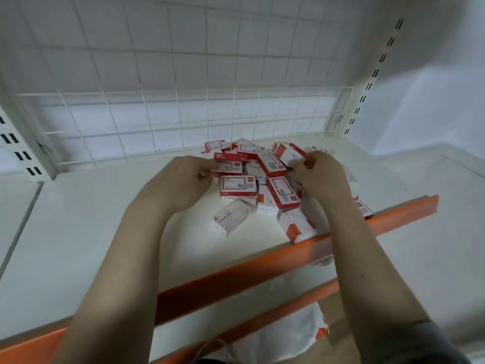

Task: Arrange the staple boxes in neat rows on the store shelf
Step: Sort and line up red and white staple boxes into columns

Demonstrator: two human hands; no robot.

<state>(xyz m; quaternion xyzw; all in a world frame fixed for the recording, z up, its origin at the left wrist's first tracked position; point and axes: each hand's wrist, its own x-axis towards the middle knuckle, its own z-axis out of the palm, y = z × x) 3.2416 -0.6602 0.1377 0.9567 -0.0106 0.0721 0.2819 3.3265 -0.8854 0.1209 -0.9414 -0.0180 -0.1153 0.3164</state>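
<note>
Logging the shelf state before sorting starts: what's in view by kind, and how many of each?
Staple boxes: one loose pile, roughly 20, no exact count possible because they overlap
Left hand: 1
Right hand: 1
Shelf: 1
Wire grid back panel: 1
Total: roughly 24

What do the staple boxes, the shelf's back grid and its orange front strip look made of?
Staple boxes: printed cardboard, apparently matte, with folded edges.
Back grid: white-coated metal wire, thin crossing rods.
Orange front strip: smooth plastic or painted metal; cannot tell which.
</note>
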